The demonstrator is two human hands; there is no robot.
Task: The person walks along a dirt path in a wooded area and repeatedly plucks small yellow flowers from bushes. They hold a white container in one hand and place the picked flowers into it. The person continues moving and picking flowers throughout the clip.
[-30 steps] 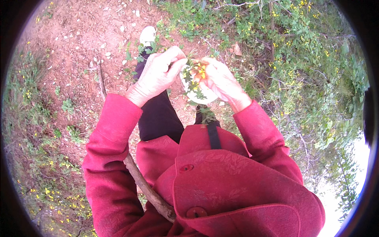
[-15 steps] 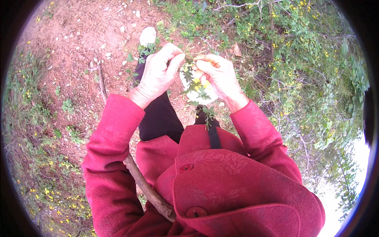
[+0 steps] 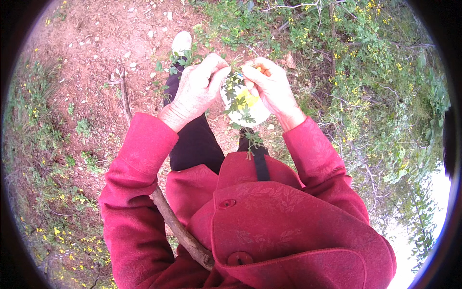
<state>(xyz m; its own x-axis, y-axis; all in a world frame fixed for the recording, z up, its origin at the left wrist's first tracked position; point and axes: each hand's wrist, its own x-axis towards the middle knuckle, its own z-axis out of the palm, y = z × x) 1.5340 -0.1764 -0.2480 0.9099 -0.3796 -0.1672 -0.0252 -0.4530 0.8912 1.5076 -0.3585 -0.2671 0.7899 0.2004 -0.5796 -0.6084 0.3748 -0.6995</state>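
Note:
My left hand point(image 3: 198, 91) is closed in a pinch on a leafy green sprig point(image 3: 242, 107). Its lobed leaves trail down between my hands toward my coat. Level with it on the right, my right hand point(image 3: 273, 89) also pinches, thumb against fingers. A small yellow bit, perhaps a flower, shows at those fingertips. Below the right hand hangs or stands a round white thing point(image 3: 257, 115) with a yellow patch; whether it is a bag or a tub I cannot tell. A wooden stick point(image 3: 175, 224) rests in the crook of my left arm.
Reddish bare soil point(image 3: 96, 43) with scattered pale leaves lies ahead and left. Dense green shrubs with yellow flowers point(image 3: 356, 91) and thin dry twigs grow on the right. More yellow-flowered weeds point(image 3: 62, 241) stand at lower left. My white shoe point(image 3: 181, 43) is in front.
My hands have drawn slightly apart, the right one moving a little right. The white thing and its yellow patch show more between them.

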